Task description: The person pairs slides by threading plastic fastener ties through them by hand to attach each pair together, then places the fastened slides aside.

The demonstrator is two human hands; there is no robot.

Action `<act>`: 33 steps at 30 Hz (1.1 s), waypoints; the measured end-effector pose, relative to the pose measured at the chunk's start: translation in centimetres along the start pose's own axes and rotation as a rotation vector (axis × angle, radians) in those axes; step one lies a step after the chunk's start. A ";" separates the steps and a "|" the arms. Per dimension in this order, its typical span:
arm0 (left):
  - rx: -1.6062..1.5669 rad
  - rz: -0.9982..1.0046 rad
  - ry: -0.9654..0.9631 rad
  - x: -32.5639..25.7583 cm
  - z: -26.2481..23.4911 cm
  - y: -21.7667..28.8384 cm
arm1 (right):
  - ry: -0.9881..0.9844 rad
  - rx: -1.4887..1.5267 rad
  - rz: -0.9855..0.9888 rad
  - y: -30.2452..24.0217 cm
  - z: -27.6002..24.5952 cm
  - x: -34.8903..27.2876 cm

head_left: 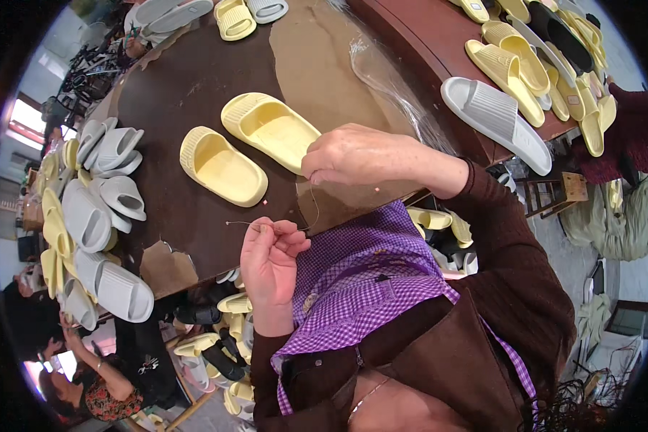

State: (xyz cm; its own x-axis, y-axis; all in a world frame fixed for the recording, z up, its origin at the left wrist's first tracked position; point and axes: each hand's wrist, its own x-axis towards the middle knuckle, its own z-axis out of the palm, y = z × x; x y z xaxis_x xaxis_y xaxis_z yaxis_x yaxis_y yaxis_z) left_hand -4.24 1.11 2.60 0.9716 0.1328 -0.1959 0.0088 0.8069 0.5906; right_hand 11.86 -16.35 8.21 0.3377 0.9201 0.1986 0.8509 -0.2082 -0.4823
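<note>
My left hand (270, 252) is at the near table edge, thumb and forefinger pinched on a thin string (315, 209). One short end of it sticks out to the left of those fingertips. The rest loops up to my right hand (367, 155), whose fingers are closed on it. That hand covers part of the heel of a yellow slide slipper (263, 119); whether it touches the slipper I cannot tell. A second yellow slide slipper (227, 169) lies to the left. Tiny pale squares (265, 202) rest on the dark table (173, 93).
Grey slippers (122, 288) and yellow ones are piled along the left edge. More yellow slippers (507, 68) and a grey slipper (497, 119) lie on a reddish-brown surface at right. Brown cardboard (331, 57) covers part of the table. Another person (101, 381) is at lower left.
</note>
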 end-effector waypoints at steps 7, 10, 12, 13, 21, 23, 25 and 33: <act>0.184 -0.040 -0.011 5.1 0.9 0.5 | -0.116 -0.245 0.007 4.6 0.6 5.2; 0.217 0.031 0.015 8.6 0.5 0.9 | -0.129 -0.278 0.065 5.9 0.5 8.1; 0.194 0.041 0.020 10.2 0.4 0.7 | -0.127 -0.275 0.091 6.7 0.8 8.9; 0.172 0.049 0.028 10.8 0.4 0.6 | -0.126 -0.268 0.117 7.1 0.9 9.3; 0.111 0.057 0.077 12.1 0.5 0.2 | 0.195 0.045 0.117 9.9 -1.5 11.2; 0.106 0.067 0.088 12.3 0.2 0.5 | 0.229 0.023 0.249 11.5 -1.3 12.9; 0.103 0.077 0.091 12.5 0.3 0.8 | 0.271 -0.005 0.385 13.9 -0.8 14.6; 0.095 0.085 0.162 12.6 -1.0 3.0 | 0.149 -0.099 0.646 18.6 3.9 20.1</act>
State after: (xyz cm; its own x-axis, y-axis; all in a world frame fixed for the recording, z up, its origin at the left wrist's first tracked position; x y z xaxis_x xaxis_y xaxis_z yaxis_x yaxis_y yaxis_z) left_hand 7.80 5.78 1.09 0.9192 0.2951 -0.2606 -0.0420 0.7318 0.6802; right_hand 32.94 -0.46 -0.07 0.8377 0.5459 0.0151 0.4893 -0.7380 -0.4648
